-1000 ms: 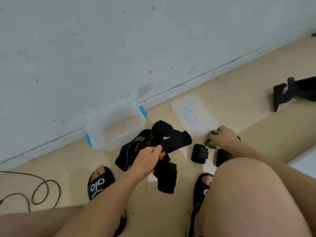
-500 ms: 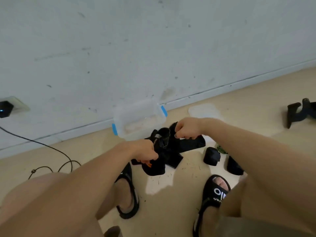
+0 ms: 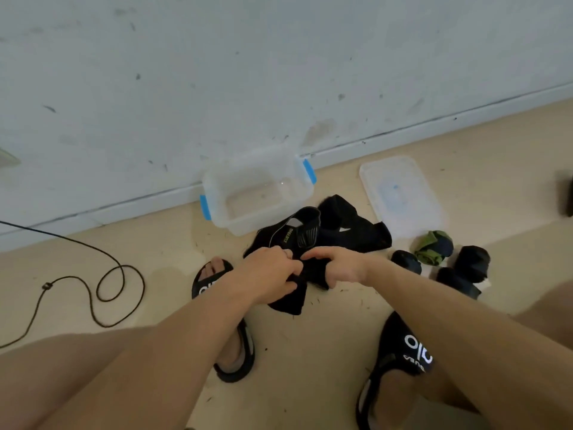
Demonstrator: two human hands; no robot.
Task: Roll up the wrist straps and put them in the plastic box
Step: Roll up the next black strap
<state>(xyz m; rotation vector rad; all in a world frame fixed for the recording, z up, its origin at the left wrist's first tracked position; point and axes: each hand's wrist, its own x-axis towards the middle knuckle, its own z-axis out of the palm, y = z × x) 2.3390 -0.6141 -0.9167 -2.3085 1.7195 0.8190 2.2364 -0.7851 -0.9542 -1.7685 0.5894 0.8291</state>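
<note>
A loose black wrist strap lies on the floor between my feet. My left hand and my right hand both grip it, fingers curled round the cloth, knuckles nearly touching. More unrolled black straps are piled just behind my hands. The clear plastic box with blue clips stands open against the wall, nothing in it. Three rolled black straps and a rolled green one sit to the right.
The box's clear lid lies flat on the floor to the right of the box. A black cable loops over the floor at the left. My feet in black sandals flank the pile. The white wall stands close behind.
My right hand left the green roll and came over to the black strap. Both hands dropped lower with the strap and now hold it close together. The camera tilted down.
</note>
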